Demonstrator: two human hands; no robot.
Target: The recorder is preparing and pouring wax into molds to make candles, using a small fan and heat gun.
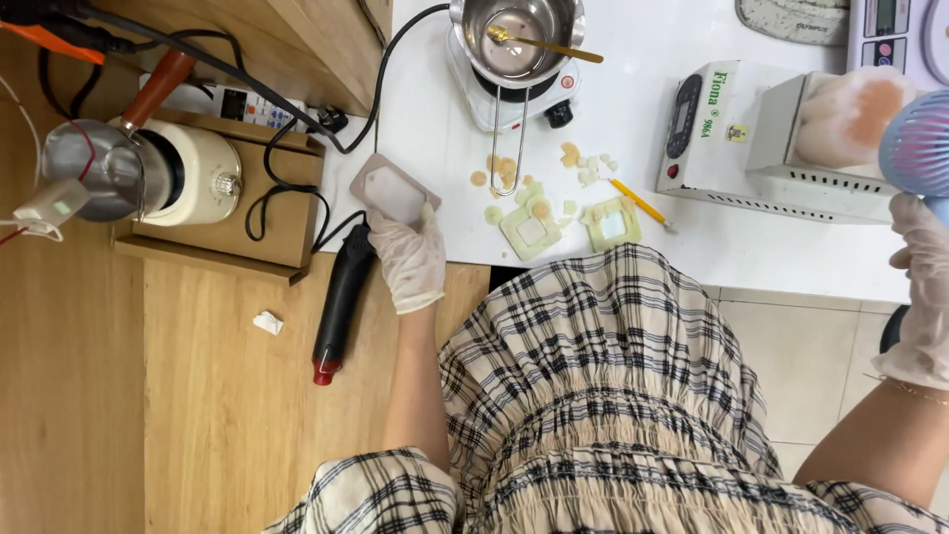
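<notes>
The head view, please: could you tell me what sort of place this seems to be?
Probably a small craft workbench for wax melting or candle making: a metal melting pot sits on a small hotplate, wax scraps and square moulds lie on the white table.

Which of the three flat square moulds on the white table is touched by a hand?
The greyish-pink mould at the table's left edge: the gloved left hand rests its fingertips on it. The two pale green moulds lie untouched, farther right.
</notes>
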